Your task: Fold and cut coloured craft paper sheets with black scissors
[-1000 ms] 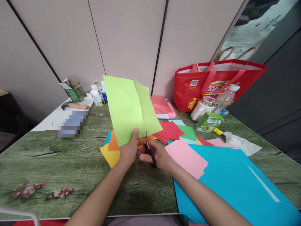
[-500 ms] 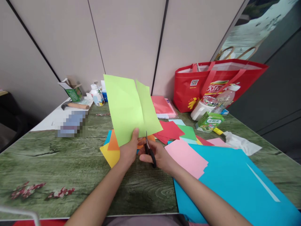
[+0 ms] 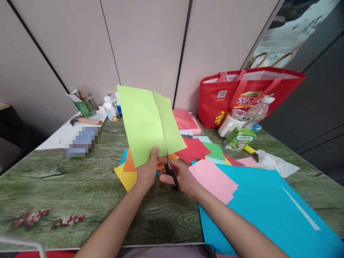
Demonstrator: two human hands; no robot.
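Observation:
My left hand (image 3: 147,172) is closed on the lower edge of a light green paper sheet (image 3: 142,125), thumb in front. The sheet stands tilted above the table, with a long slit running from its top edge downward. In my right hand (image 3: 182,176) is a pair of black-handled scissors (image 3: 172,173), blades pointing up at the sheet's lower edge. Whether the blades are fully closed I cannot tell. Beneath my hands lie an orange paper (image 3: 129,163) and a yellow paper (image 3: 126,178). Pink paper sheets (image 3: 213,181) lie right of my right hand.
A large blue sheet (image 3: 258,208) covers the table's right front. Red papers (image 3: 195,148), a green carton (image 3: 240,139), a white mug (image 3: 230,124), a clear bottle (image 3: 259,113) and a red bag (image 3: 215,104) stand or lie beyond. A hammer (image 3: 88,120) and a white bottle (image 3: 111,108) are back left.
The light green sheet has shifted very slightly left at its top. My hands and the scissors stay almost in the same place.

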